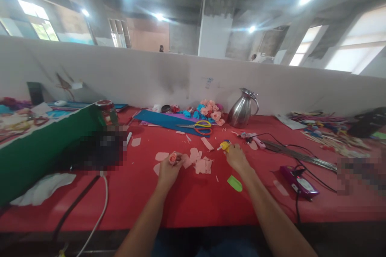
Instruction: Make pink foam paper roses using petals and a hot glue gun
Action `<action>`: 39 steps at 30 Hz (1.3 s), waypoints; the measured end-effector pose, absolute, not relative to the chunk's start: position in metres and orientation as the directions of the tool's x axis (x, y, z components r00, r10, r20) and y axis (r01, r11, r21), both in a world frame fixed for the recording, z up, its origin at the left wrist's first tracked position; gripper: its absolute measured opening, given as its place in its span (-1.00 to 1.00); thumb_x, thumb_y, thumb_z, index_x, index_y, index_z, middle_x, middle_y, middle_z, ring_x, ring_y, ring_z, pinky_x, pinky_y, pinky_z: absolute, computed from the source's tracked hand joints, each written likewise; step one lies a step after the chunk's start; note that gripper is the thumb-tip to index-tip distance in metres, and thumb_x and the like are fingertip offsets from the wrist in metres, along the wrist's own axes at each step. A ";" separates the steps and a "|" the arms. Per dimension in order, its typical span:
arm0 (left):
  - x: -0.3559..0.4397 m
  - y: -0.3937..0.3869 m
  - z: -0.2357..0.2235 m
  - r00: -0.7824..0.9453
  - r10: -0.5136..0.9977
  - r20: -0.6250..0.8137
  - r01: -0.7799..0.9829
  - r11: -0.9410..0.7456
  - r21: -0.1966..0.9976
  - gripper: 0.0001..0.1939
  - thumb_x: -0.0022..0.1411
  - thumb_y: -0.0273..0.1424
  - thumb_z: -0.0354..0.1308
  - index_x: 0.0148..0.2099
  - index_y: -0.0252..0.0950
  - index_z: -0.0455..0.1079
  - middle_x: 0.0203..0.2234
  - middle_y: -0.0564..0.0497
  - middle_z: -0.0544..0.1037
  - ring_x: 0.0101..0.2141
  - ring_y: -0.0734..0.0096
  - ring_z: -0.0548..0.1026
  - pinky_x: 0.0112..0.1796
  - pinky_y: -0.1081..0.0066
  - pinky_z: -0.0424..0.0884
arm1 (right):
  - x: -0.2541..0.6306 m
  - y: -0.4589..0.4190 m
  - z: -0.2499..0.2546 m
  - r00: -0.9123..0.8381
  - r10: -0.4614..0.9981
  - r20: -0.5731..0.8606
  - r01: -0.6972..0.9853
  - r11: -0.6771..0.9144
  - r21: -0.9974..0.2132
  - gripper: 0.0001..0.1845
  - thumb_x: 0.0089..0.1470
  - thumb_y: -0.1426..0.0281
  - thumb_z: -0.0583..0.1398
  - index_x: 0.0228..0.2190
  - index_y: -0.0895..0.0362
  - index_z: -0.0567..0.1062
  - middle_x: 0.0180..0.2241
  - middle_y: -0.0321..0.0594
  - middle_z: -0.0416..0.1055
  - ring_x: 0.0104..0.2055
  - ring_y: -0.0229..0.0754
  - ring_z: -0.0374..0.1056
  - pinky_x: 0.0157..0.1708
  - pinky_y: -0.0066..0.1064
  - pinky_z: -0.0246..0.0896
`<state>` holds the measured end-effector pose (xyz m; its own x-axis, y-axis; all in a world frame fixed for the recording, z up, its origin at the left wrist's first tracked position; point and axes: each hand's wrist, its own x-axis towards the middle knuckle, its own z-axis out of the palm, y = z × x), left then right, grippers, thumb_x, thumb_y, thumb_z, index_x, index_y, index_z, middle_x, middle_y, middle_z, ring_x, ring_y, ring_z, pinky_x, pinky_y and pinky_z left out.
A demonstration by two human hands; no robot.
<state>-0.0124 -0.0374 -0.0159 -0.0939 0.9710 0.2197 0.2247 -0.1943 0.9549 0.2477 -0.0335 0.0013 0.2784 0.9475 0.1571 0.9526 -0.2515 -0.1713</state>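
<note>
My left hand (pixel 169 168) is closed around a small coral-pink paper rose (pixel 172 158), its bloom facing up. In my right hand (pixel 237 158) is a small yellow bottle with a white nozzle (pixel 224 145), the nozzle pointing left towards the rose but apart from it. Between the hands lie several cut pink paper petals (pixel 202 165), some overlapping. More pink pieces (pixel 162 156) lie just beyond my left hand. A light green paper piece (pixel 235 183) rests below my right wrist.
Scissors with yellow and orange handles (pixel 202 127) lie on blue paper (pixel 163 119). Behind are finished paper flowers (pixel 213 111) and a steel jug (pixel 243 108). At right lie a purple device with cords (pixel 298 182) and wire stems (pixel 298 155). A green partition (pixel 54 148) stands left.
</note>
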 end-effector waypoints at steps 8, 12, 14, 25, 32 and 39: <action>0.005 -0.036 -0.012 -0.009 0.969 0.248 0.177 -0.242 0.954 -0.75 -0.12 -0.37 0.22 -0.30 -0.28 0.35 -0.56 0.09 0.44 -0.51 0.45 0.41 -0.46 0.48 0.31 | 0.184 -0.045 0.029 -0.198 0.945 0.260 0.828 0.303 -0.471 -0.56 -0.09 0.38 0.16 -0.09 0.10 0.43 -0.06 -0.14 0.36 -0.02 -0.05 0.18 -0.05 -0.28 0.00; 0.012 -0.035 -0.007 0.041 0.968 0.246 0.196 -0.249 0.948 -0.77 -0.09 -0.36 0.20 -0.31 -0.27 0.33 -0.57 0.12 0.42 -0.53 0.46 0.39 -0.50 0.49 0.28 | 0.164 -0.038 0.034 -0.290 0.936 0.201 0.712 0.351 -0.607 -0.81 -0.07 0.36 0.15 -0.43 0.10 0.56 -0.43 -0.26 0.49 -0.33 -0.20 0.30 -0.28 -0.44 0.09; 0.013 -0.032 -0.008 0.031 0.977 0.212 0.196 -0.214 0.957 -0.76 -0.11 -0.36 0.21 -0.32 -0.27 0.31 -0.57 0.13 0.41 -0.57 0.50 0.35 -0.53 0.51 0.24 | 0.163 -0.030 0.032 -0.218 0.957 0.191 0.708 0.290 -0.644 -0.79 -0.06 0.35 0.13 -0.53 0.13 0.55 -0.53 -0.29 0.46 -0.44 -0.24 0.28 -0.40 -0.47 0.07; -0.001 -0.033 -0.013 0.041 0.996 0.078 -0.183 -0.069 0.981 -0.71 0.08 -0.16 0.10 -0.30 -0.30 0.36 -0.52 0.09 0.33 -0.48 0.54 0.31 -0.44 0.55 0.25 | 0.155 -0.012 0.008 0.337 0.910 0.242 0.068 0.232 -0.970 -0.65 -0.08 0.19 0.11 -0.45 0.21 0.54 -0.52 -0.29 0.43 -0.45 -0.22 0.26 -0.43 -0.46 0.12; 0.001 -0.041 0.000 0.172 0.985 0.020 -0.325 0.037 0.945 -0.62 0.00 -0.09 0.18 -0.32 -0.33 0.39 -0.56 0.10 0.32 -0.58 0.61 0.18 -0.52 0.56 0.17 | 0.137 -0.020 0.015 0.281 0.953 0.114 -0.190 0.172 -0.967 -0.65 -0.14 0.15 0.18 -0.50 0.20 0.53 -0.56 -0.26 0.42 -0.50 -0.26 0.28 -0.48 -0.47 0.12; 0.001 -0.044 0.002 0.223 0.973 -0.050 -0.335 0.125 0.934 -0.65 0.02 -0.08 0.16 -0.34 -0.29 0.33 -0.48 0.08 0.34 -0.52 0.56 0.24 -0.47 0.53 0.20 | 0.144 -0.019 0.002 0.309 0.947 0.083 -0.229 0.159 -0.960 -0.70 -0.19 0.19 0.22 -0.62 0.20 0.51 -0.65 -0.29 0.39 -0.57 -0.30 0.25 -0.54 -0.49 0.08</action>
